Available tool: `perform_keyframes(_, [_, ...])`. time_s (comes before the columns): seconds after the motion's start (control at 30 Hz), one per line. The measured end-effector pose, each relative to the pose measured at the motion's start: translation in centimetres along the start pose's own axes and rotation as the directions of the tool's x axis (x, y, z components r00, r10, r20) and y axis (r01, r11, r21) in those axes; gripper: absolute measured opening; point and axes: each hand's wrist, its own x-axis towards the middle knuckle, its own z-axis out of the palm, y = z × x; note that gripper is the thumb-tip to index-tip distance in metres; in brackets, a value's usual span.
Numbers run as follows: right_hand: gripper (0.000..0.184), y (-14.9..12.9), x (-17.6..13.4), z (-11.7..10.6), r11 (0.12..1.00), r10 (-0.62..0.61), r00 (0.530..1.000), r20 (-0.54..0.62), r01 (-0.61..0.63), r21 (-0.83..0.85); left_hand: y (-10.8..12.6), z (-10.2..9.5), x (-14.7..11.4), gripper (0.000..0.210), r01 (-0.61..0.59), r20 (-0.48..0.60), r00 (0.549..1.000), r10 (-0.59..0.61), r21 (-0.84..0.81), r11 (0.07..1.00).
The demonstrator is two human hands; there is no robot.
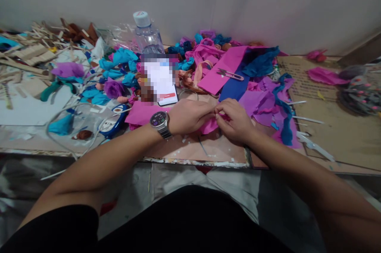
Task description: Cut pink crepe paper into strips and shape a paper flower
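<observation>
Above the front part of the table, my left hand [189, 116] and my right hand [233, 121] meet at the fingertips. Both are closed in a pinch on a piece of pink crepe paper [209, 127], which hangs below the fingers; its upper part is hidden by them. A watch [159, 121] is on my left wrist. Just beyond my hands, thread snips [229, 74] rest on folded pink crepe paper [216, 81] and a dark blue strip [233, 88]. Purple crepe paper [262, 104] lies by my right hand. More pink paper [145, 113] is beside my left wrist.
A phone [168, 96] stands before a water bottle [149, 37]. Crumpled paper flowers [119, 64] and wood sticks [35, 52] crowd the left. A blue device [113, 122] with a cable, green-handled pliers [56, 88], cardboard [336, 130] and a white cutter-like tool [317, 146] lie around.
</observation>
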Motion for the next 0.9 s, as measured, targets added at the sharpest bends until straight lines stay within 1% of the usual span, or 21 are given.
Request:
perform_keyframes(0.07, [0.007, -0.04, 0.03, 0.05, 1.000, -0.001, 1.000, 0.004, 0.001, -0.002, 0.04, 0.06, 0.01, 0.032, -0.012, -0.007, 1.000, 0.012, -0.001, 1.000])
perform_keyframes(0.17, [0.005, -0.06, 0.05, 0.05, 1.000, 0.007, 1.000, 0.001, -0.007, -0.003, 0.03, 0.05, 0.08, 0.029, 0.003, -0.010, 1.000, -0.003, -0.046, 0.999])
perform_keyframes(0.27, [0.002, 0.06, 0.03, -0.04, 1.000, 0.022, 0.999, -0.024, -0.022, 0.007, -0.15, -0.09, 0.19, 0.026, 0.042, 0.020, 0.999, -0.040, -0.103, 0.994])
perform_keyframes(0.37, [0.005, 0.29, -0.01, -0.11, 1.000, 0.022, 0.999, -0.043, -0.021, 0.003, -0.38, -0.26, 0.31, 0.028, 0.069, 0.040, 0.997, -0.065, -0.131, 0.989])
perform_keyframes(0.63, [0.003, 0.29, -0.02, 0.01, 1.000, 0.013, 1.000, -0.028, -0.013, -0.008, -0.30, -0.59, 0.38, 0.020, 0.068, 0.077, 0.995, -0.056, -0.165, 0.984])
perform_keyframes(0.9, [0.002, 0.01, 0.08, 0.00, 1.000, 0.012, 1.000, 0.005, -0.012, -0.009, -0.26, -0.45, 0.31, 0.022, 0.057, 0.096, 0.995, -0.040, -0.181, 0.982])
